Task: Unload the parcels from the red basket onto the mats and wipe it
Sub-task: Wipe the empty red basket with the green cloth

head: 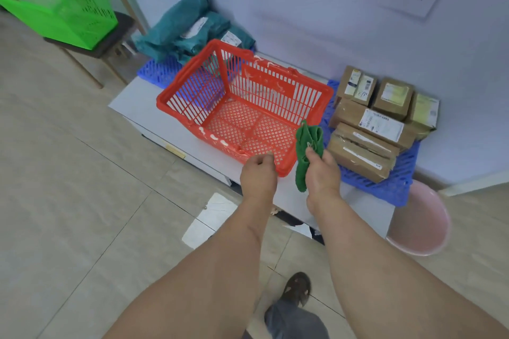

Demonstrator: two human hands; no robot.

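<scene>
Your right hand (322, 173) pinches a green cloth (307, 151) at the near right corner of the red basket (239, 107); your left hand (259, 173) is curled at its near rim, holding nothing plainly. Emptied, it could slide off the bench (132, 107) under wiping. Parcel labels are unreadable.

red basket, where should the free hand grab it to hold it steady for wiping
Probably the near rim of the red basket, from the person's side: the left hand is already beside that corner, and the rim is a thick lip, while the right hand holds the green cloth.
</scene>
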